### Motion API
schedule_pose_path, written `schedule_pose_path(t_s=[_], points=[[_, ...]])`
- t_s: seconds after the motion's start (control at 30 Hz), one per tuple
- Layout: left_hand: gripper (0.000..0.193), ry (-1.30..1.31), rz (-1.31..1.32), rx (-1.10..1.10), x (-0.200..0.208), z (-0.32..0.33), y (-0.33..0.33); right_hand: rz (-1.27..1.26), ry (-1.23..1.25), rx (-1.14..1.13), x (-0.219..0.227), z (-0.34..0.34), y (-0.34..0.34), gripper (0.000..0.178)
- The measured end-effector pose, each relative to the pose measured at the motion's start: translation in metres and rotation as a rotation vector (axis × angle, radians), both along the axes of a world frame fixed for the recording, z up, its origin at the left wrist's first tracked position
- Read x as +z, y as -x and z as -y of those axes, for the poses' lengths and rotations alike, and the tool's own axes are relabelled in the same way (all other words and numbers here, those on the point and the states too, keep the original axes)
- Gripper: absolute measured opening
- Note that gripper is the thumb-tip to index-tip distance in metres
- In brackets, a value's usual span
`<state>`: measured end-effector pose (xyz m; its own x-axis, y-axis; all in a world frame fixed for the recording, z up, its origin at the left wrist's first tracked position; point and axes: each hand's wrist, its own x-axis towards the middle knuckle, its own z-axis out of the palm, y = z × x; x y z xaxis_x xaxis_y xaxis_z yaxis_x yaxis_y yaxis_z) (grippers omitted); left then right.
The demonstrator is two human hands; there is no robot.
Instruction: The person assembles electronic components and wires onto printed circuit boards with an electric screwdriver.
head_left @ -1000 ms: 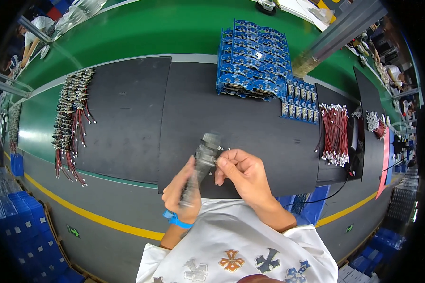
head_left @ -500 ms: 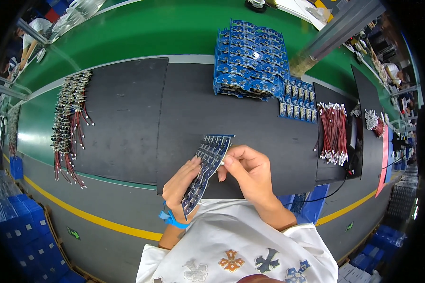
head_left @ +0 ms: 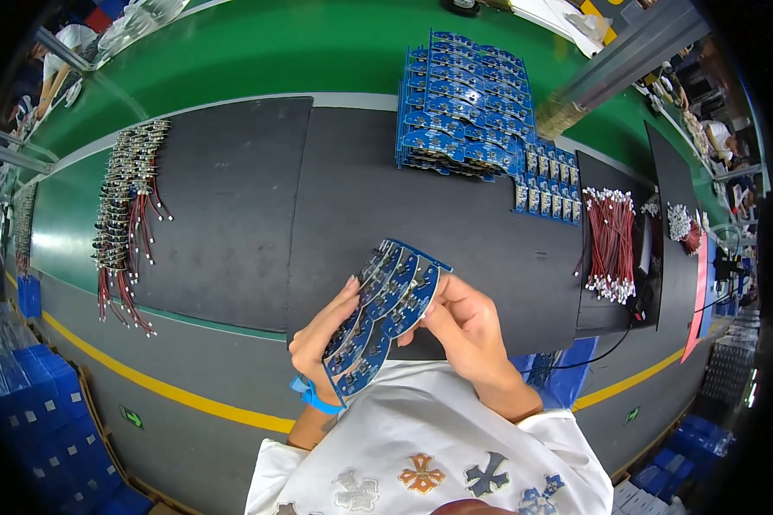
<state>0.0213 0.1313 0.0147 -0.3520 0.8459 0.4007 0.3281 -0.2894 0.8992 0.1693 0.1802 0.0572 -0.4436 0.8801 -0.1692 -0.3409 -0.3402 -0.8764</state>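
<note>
I hold a blue circuit board panel [head_left: 386, 313] with several curved sections, tilted upward in front of my chest. My left hand [head_left: 322, 343] grips its lower left edge; a blue band sits on that wrist. My right hand [head_left: 464, 330] grips its right edge. Both hands hover over the near edge of a black mat [head_left: 343, 197].
A tall stack of blue panels [head_left: 464, 107] lies at the far side of the mat. Small blue boards [head_left: 548, 180] and a bundle of red wires [head_left: 611, 245] sit to the right. Wired assemblies [head_left: 124, 215] line the left. Blue crates [head_left: 26, 403] stand lower left.
The panel has turned from edge-on to facing me, showing its flat blue face. Both hands kept their grip and stayed in about the same place.
</note>
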Motion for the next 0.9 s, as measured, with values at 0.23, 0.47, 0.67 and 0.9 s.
schedule_pose_path(t_s=[0.23, 0.47, 0.67, 0.9], points=[[0.026, 0.038, 0.644, 0.325, 0.001, -0.006, -0.001, 0.442, -0.251, -0.065, -0.035, -0.005, -0.011, 0.009], [0.051, 0.154, 1.11, -0.127, 0.006, 0.008, 0.0, 0.899, -0.531, -0.143, -0.036, -0.009, -0.01, 0.007], [0.064, 0.112, 0.873, -0.218, -0.005, 0.018, -0.013, 0.346, -0.218, -0.214, -0.047, 0.013, -0.002, 0.018], [0.043, 0.146, 0.333, -0.196, -0.016, 0.035, -0.016, 0.244, -0.027, -0.164, -0.048, 0.012, 0.004, 0.016]])
